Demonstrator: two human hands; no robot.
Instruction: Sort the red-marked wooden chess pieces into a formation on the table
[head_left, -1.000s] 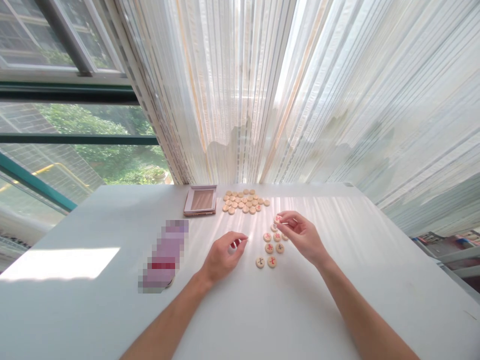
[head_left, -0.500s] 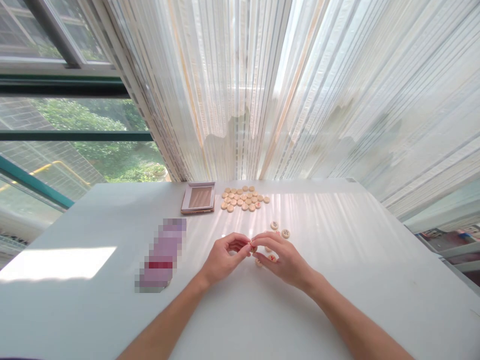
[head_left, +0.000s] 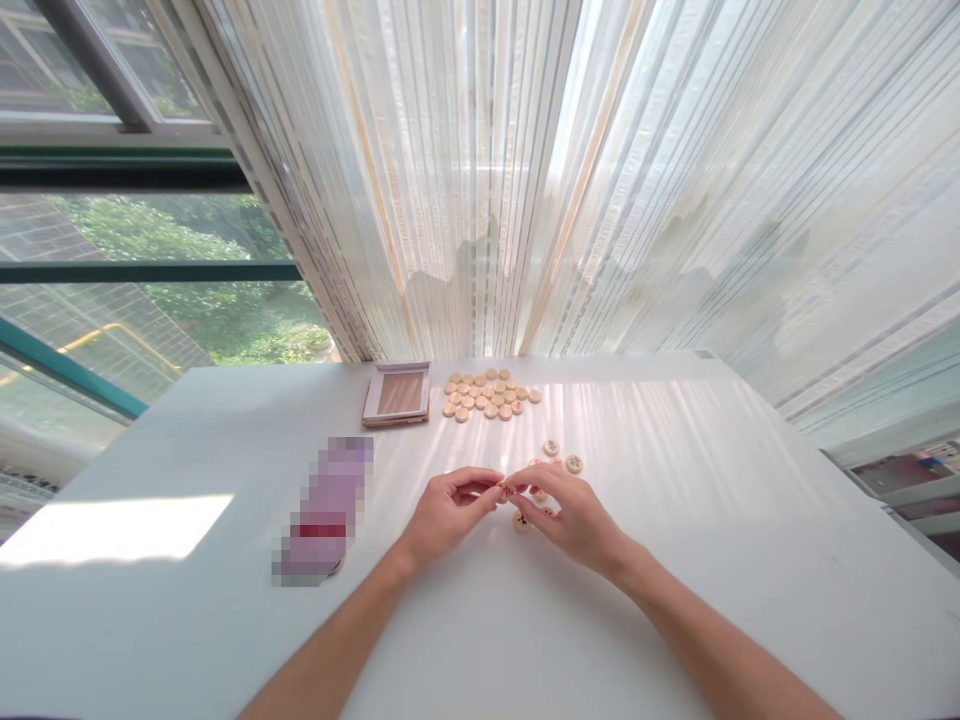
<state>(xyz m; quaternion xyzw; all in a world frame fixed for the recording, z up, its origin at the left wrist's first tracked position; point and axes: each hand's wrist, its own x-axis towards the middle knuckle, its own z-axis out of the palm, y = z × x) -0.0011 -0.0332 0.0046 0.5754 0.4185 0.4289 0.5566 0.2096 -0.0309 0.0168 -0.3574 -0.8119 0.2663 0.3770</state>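
Observation:
My left hand [head_left: 448,512] and my right hand [head_left: 568,516] meet fingertip to fingertip above the white table [head_left: 675,560]. Between them they pinch a round wooden chess piece with red marking [head_left: 506,489]. Both hands have curled fingers. Under and behind my right hand lie a few loose chess pieces [head_left: 562,456], face up, with red or black characters. Another piece [head_left: 519,520] shows just below the fingertips. A larger cluster of several plain wooden pieces [head_left: 489,395] lies farther back near the curtain.
A flat wooden box [head_left: 398,394] lies left of the far cluster. A blurred purple object [head_left: 327,510] lies to the left of my left hand. A sheer striped curtain [head_left: 600,180] hangs behind the table; a window is at the left.
My right hand came back from the far loose pieces toward my left hand with a piece. The two hands now meet at their fingertips over the near pieces.

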